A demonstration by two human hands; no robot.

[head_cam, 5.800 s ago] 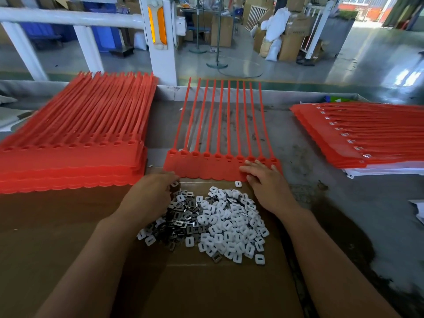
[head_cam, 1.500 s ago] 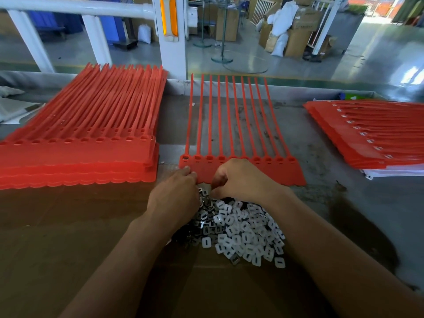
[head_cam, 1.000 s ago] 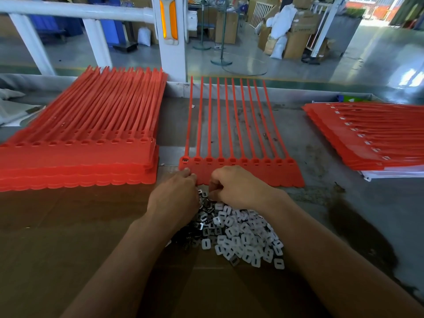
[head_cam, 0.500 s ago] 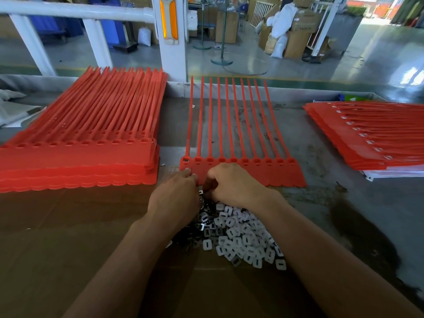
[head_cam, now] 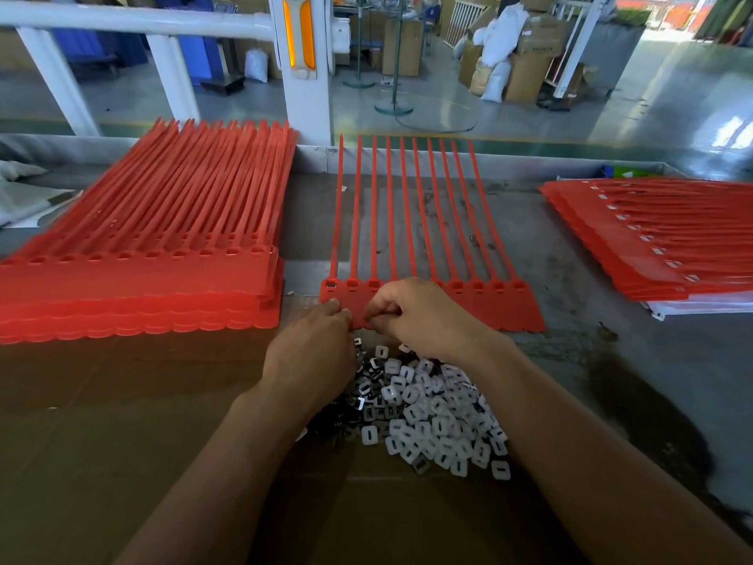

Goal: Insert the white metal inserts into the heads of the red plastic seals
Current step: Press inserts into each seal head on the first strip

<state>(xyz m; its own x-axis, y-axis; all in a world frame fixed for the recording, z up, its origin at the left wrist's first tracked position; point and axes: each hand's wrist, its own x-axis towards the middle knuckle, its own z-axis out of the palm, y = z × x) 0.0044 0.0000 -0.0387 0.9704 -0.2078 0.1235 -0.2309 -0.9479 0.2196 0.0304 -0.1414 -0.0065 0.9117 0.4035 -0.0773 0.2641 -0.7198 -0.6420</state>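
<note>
Fingertips of left hand (head_cam: pixel 313 352) and right hand (head_cam: pixel 423 316) pinch together, seemingly on a small insert I cannot see, at the near edge of the seal strip (head_cam: pixel 489 307), whose sockets line up crosswise just beyond, insert pile (head_cam: pixel 432 418) just behind.

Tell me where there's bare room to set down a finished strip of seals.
Bare grey table between the strip of seals being filled and the right stack. Open cardboard before the left stack. Crowded: both hands over the insert pile.
</note>
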